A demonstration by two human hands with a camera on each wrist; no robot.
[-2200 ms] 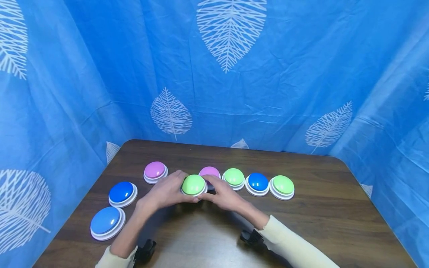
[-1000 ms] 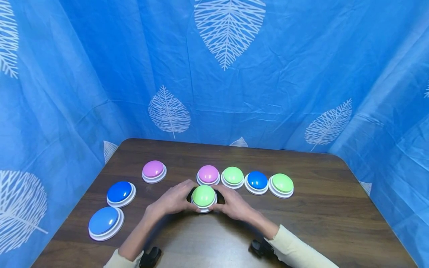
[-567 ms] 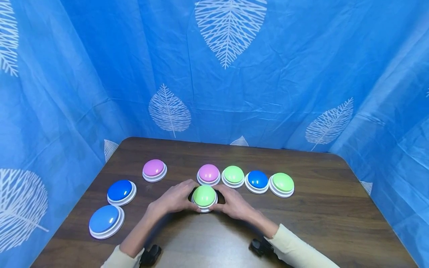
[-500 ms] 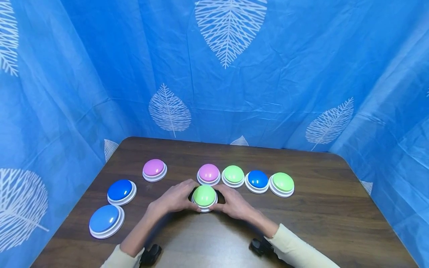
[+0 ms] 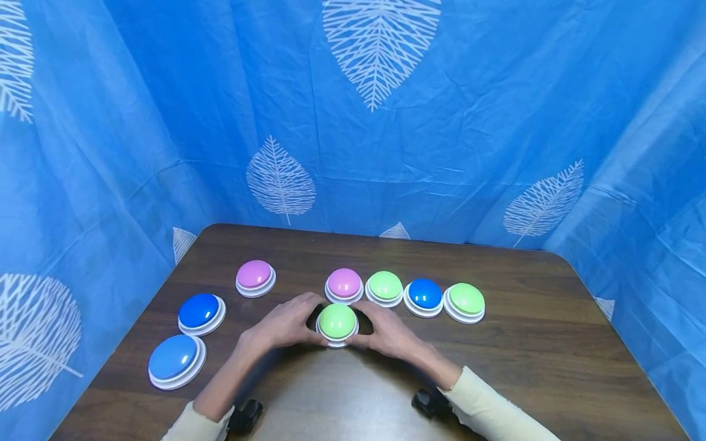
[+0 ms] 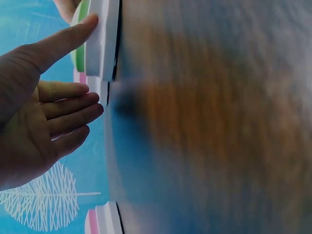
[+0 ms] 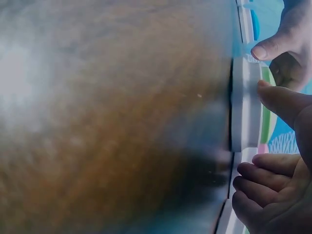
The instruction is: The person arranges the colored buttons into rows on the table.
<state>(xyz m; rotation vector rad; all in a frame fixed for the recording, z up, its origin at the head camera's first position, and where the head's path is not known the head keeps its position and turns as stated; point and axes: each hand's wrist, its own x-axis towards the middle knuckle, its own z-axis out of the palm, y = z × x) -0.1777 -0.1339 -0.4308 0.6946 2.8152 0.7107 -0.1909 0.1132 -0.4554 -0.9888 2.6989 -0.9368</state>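
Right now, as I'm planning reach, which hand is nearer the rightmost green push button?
Right: the right hand is left of the rightmost green push button; the left hand is farther left.

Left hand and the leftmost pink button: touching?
Apart. The head view shows a strip of table between left hand and leftmost pink button.

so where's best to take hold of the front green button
Probably by its white base, one hand from each side, where the left hand and right hand are. The front green button stands dome up; the base is wider than the smooth, rounded dome, so it likely gives a surer hold. The pink button close behind makes the far side tighter.
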